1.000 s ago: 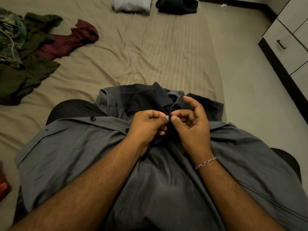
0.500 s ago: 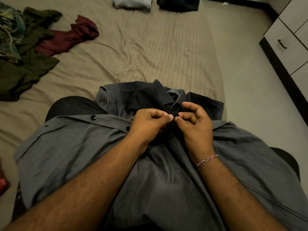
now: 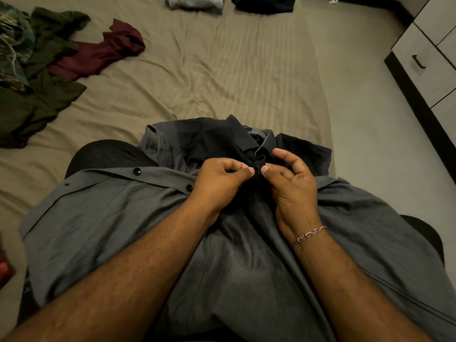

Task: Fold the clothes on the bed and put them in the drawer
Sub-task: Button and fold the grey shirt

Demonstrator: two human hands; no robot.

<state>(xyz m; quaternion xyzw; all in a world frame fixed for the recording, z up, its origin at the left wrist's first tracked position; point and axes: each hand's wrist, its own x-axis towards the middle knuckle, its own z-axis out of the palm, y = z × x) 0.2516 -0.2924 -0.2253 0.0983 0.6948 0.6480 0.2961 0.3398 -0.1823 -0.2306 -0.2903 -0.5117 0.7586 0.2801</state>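
Note:
A grey button-up shirt (image 3: 103,218) lies spread over my lap at the near edge of the bed (image 3: 222,70), collar pointing away from me. My left hand (image 3: 222,180) and my right hand (image 3: 293,181) meet at the shirt's front just below the collar. Both pinch the dark fabric edge between thumb and fingertips, thumbnails almost touching. A maroon garment (image 3: 98,53) and dark green clothes (image 3: 42,77) lie crumpled at the far left of the bed. The white drawer unit (image 3: 429,58) with a black handle stands on the right.
Two folded piles, one light grey (image 3: 195,1) and one dark (image 3: 264,3), sit at the bed's far edge. A patterned garment (image 3: 12,43) lies at the far left. Bare floor (image 3: 370,119) runs between bed and drawers. Something red (image 3: 5,270) shows at the left edge.
Both hands stay at the same spot below the collar. The right hand's fingers have opened out a little while its thumb stays on the fabric. The view has dipped slightly.

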